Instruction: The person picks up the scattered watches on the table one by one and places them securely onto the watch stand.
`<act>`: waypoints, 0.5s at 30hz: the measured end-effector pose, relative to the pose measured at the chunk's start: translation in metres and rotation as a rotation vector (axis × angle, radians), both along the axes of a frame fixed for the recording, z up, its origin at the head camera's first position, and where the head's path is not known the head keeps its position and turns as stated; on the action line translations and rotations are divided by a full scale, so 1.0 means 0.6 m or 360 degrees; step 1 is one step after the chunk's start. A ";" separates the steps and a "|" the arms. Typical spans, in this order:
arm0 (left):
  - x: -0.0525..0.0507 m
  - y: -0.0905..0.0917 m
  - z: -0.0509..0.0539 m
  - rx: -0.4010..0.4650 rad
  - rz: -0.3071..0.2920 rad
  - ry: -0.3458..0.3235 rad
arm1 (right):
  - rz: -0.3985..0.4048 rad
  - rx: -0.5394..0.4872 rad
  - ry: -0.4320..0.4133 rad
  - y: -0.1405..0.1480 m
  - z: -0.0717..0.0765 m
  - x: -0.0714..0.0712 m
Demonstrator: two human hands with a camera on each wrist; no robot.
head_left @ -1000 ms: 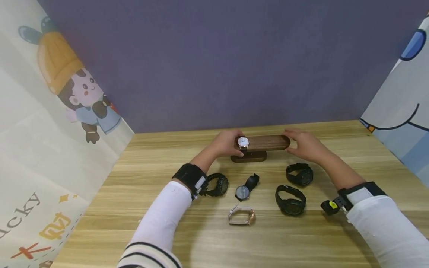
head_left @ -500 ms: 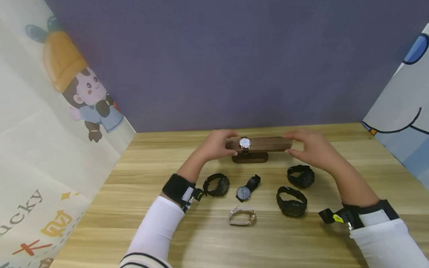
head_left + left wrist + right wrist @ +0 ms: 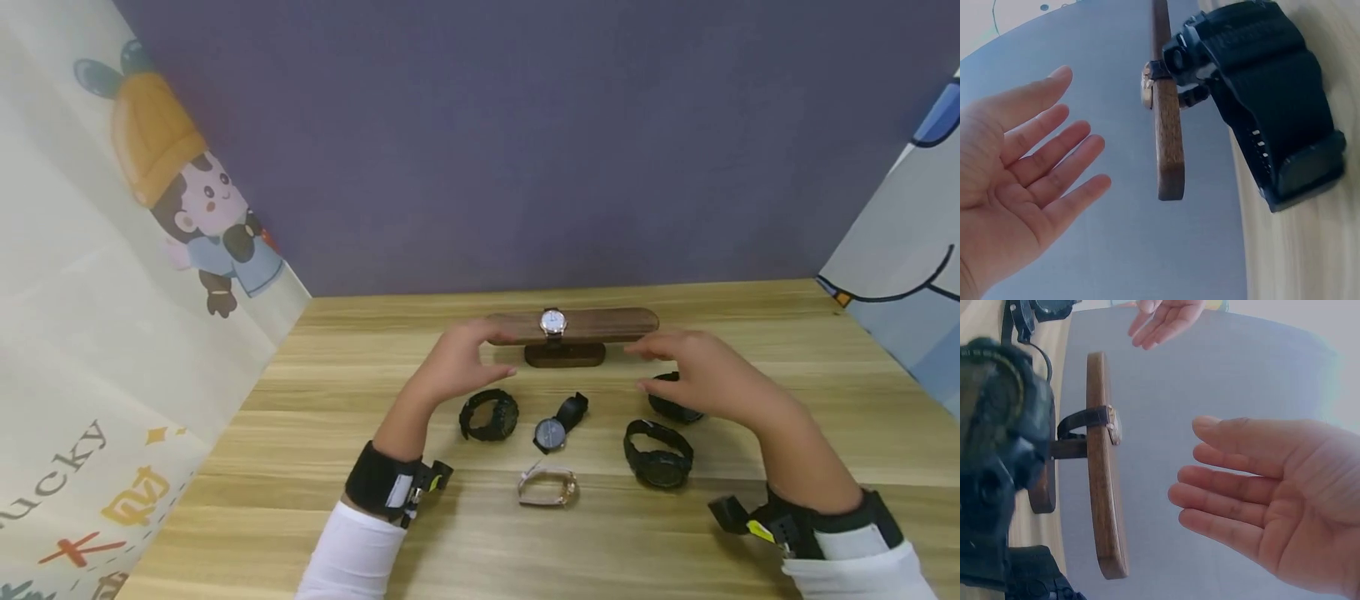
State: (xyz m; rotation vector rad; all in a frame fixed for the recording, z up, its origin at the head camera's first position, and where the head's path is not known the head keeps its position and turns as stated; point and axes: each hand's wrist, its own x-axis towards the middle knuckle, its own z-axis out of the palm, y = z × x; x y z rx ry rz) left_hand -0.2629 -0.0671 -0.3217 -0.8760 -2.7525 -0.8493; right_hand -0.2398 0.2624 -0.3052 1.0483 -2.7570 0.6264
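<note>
A dark wooden watch stand (image 3: pixel 607 325) is at the back of the table, its long bar carrying a white-faced watch (image 3: pixel 553 322) left of the middle. My left hand (image 3: pixel 457 360) hovers in front of the bar's left end, fingers relaxed and holding nothing. Off the bar's right end is my right hand (image 3: pixel 708 375), also bare, over a black watch (image 3: pixel 675 408) that it partly hides. Both wrist views show the fingers apart from the wooden bar (image 3: pixel 1168 137).
On the table (image 3: pixel 300 500) lie a black watch (image 3: pixel 491 415) at left, a grey-faced watch (image 3: pixel 551 433) with black strap, a pale-strapped watch (image 3: pixel 546 486) nearest me, and another black watch (image 3: pixel 660 458) at right. A dark blue-grey panel (image 3: pixel 525 150) rises behind.
Both hands have let go of the stand's bar and drawn back toward me. The watch on the bar sits farther from its left end than a second ago.
</note>
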 end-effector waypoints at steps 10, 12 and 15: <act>0.007 -0.019 -0.009 -0.0103 -0.0051 -0.0135 | 0.0054 -0.0001 0.0001 -0.014 0.003 0.019; 0.007 -0.021 -0.009 -0.0213 -0.0134 -0.0255 | 0.0051 -0.0003 0.0001 -0.015 0.004 0.021; 0.005 -0.022 -0.013 -0.0421 -0.0271 -0.0455 | 0.0064 0.0001 0.0018 -0.015 0.005 0.023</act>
